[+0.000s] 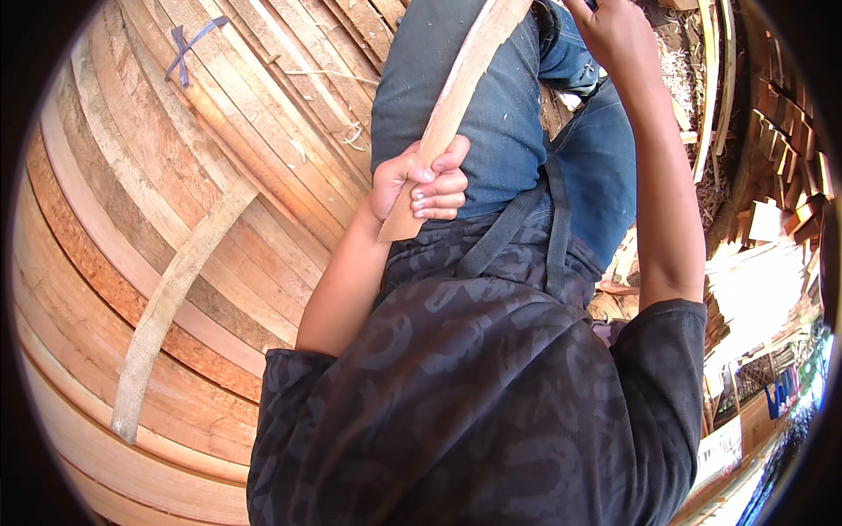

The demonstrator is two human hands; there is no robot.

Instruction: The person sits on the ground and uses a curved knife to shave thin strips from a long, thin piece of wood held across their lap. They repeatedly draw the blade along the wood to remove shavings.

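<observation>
My left hand (423, 182) is wrapped round the lower end of a long, flat wooden strip (463, 83). The strip slants up and to the right across my thigh in blue jeans (491, 131), and its far end runs out of the picture at the top. One edge of it looks rough and splintered. At the upper edge, right of the strip, is my right hand (617, 35) with its fingers curled; the picture cuts them off, so whatever they grip is hidden.
Rows of sawn planks (114, 219) cover the left side. On them lie a curved, weathered wooden stick (171, 294) and a dark tied strap (189, 51). Wood shavings (675, 61) litter the ground beyond my right arm. Stacked wood pieces (785, 167) stand far right.
</observation>
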